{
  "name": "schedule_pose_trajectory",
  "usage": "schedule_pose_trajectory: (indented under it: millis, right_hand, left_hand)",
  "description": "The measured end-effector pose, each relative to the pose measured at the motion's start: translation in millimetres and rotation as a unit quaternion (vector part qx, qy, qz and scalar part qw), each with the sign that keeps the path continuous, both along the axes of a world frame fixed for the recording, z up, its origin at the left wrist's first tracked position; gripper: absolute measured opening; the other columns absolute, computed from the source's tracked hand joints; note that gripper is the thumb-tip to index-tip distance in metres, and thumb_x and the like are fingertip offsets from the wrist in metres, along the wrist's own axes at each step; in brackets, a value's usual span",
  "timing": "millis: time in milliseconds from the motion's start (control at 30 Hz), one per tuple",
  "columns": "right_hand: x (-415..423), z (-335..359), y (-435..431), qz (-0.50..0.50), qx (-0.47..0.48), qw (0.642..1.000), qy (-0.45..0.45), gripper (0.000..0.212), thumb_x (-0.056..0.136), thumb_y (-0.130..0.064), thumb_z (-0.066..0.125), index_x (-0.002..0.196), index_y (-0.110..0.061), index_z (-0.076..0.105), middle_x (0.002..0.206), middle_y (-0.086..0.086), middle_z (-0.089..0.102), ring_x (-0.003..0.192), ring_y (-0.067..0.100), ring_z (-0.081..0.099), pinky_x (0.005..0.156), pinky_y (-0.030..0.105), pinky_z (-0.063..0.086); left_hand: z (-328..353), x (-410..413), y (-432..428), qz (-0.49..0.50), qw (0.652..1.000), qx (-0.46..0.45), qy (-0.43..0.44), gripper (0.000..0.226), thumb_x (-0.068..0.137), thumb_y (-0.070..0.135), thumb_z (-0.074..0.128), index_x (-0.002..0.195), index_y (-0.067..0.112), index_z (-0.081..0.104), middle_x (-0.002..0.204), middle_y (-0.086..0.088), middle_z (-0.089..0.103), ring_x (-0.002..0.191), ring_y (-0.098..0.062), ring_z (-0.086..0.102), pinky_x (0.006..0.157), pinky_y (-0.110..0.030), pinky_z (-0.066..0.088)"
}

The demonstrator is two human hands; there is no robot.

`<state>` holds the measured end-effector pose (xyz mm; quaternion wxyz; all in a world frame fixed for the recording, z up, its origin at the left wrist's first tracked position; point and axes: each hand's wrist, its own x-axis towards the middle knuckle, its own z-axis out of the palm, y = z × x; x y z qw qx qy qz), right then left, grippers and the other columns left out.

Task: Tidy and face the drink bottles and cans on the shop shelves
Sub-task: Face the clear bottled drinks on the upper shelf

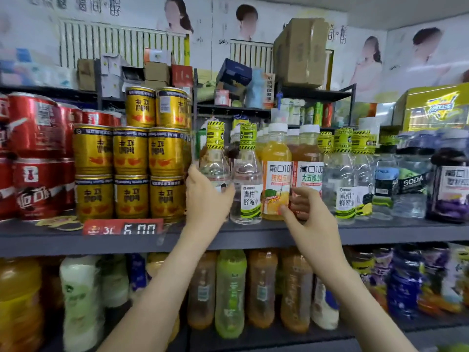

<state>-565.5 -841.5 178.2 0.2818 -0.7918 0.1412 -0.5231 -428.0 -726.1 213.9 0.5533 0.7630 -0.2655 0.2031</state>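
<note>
On the grey shelf stands a row of drink bottles. My left hand grips the leftmost clear bottle with a yellow-black cap sleeve, right beside the gold cans. A second clear honey-water bottle stands next to it, label facing out. My right hand wraps the base of the brown tea bottle with a white cap; its thumb touches the orange juice bottle to the left. More clear bottles follow on the right.
Stacked gold cans and red cans fill the shelf's left. Soda and dark bottles stand at the right. A red price tag hangs on the shelf edge. The lower shelf holds several bottles. Cardboard boxes sit above.
</note>
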Motion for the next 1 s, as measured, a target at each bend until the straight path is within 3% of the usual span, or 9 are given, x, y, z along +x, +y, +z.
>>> schedule_pose_trajectory:
  millis: [133,267,333,400,533,633,767,900,1000]
  right_hand:
    - [-2,5,-14,0.045,-0.016,0.999,0.021,0.041,0.090,-0.021,0.062,0.128,-0.016,0.048,0.100,-0.009,0.055,0.093,0.008,0.054,0.082,0.021,0.044]
    - [1,9,-13,0.096,-0.017,0.995,0.026,0.040,0.090,-0.021,0.061,0.127,-0.017,0.047,0.102,-0.008,0.054,0.096,0.008,0.053,0.079,0.015,0.044]
    - [1,10,-12,0.117,-0.010,0.993,0.017,0.040,0.090,-0.020,0.061,0.127,-0.016,0.047,0.104,-0.006,0.054,0.098,0.010,0.054,0.083,0.022,0.046]
    - [0,12,-11,0.139,0.001,0.990,0.005,0.041,0.089,-0.024,0.063,0.127,-0.018,0.048,0.105,-0.008,0.055,0.099,0.010,0.055,0.088,0.029,0.048]
    - [-7,23,-1,0.245,0.030,0.969,0.003,0.060,0.078,-0.052,0.066,0.130,-0.030,0.047,0.116,-0.019,0.056,0.109,-0.001,0.054,0.092,0.024,0.048]
    - [-14,30,1,0.309,0.059,0.949,-0.022,0.053,0.078,-0.044,0.069,0.126,-0.030,0.051,0.118,-0.015,0.062,0.111,0.001,0.057,0.091,0.026,0.050]
    - [-32,29,-20,0.273,0.110,0.954,-0.055,0.040,0.076,-0.032,0.074,0.113,-0.024,0.060,0.106,-0.010,0.070,0.099,0.004,0.065,0.083,0.025,0.052]
    - [-50,18,-46,0.197,0.136,0.970,-0.049,0.037,0.072,-0.030,0.080,0.104,-0.021,0.064,0.096,-0.006,0.073,0.091,0.007,0.068,0.082,0.032,0.054]
    - [-67,12,-68,0.166,0.162,0.971,-0.056,0.037,0.068,-0.039,0.080,0.097,-0.020,0.068,0.092,-0.005,0.074,0.089,0.011,0.069,0.085,0.039,0.055]
  left_hand:
    - [-2,5,-9,0.070,0.997,0.027,0.012,0.073,0.080,0.035,0.071,0.133,0.000,0.035,0.130,-0.016,0.051,0.116,-0.034,0.051,0.090,-0.040,0.043]
    - [-3,-4,-6,0.089,0.996,-0.008,0.009,0.068,0.078,0.032,0.074,0.130,0.003,0.041,0.124,-0.013,0.057,0.111,-0.031,0.054,0.082,-0.033,0.042]
    - [-7,-16,-1,0.082,0.996,-0.039,-0.008,0.069,0.077,0.032,0.075,0.132,0.008,0.041,0.122,-0.009,0.059,0.108,-0.027,0.056,0.079,-0.028,0.042]
    - [-10,-33,7,0.065,0.995,-0.066,-0.045,0.068,0.077,0.034,0.075,0.133,0.016,0.041,0.121,-0.002,0.060,0.104,-0.019,0.058,0.077,-0.024,0.041]
    - [-2,-77,20,-0.015,0.990,-0.074,-0.120,0.061,0.075,0.038,0.075,0.127,0.037,0.044,0.114,0.015,0.063,0.101,-0.003,0.059,0.082,-0.019,0.046]
    - [8,-99,14,-0.116,0.986,-0.045,-0.113,0.056,0.074,0.033,0.077,0.116,0.052,0.046,0.098,0.028,0.064,0.090,0.012,0.060,0.074,-0.006,0.046]
    - [4,-109,-12,-0.156,0.983,-0.004,-0.100,0.070,0.071,0.027,0.077,0.131,0.042,0.043,0.101,0.028,0.056,0.096,0.009,0.056,0.082,-0.012,0.046]
    - [-6,-117,-47,-0.210,0.972,0.043,-0.101,0.060,0.072,0.025,0.074,0.123,0.044,0.047,0.095,0.025,0.061,0.091,0.002,0.059,0.068,-0.002,0.041]
    - [-6,-124,-70,-0.253,0.960,0.081,-0.088,0.075,0.072,0.033,0.077,0.138,0.035,0.040,0.107,0.025,0.055,0.103,0.001,0.055,0.083,-0.009,0.043]
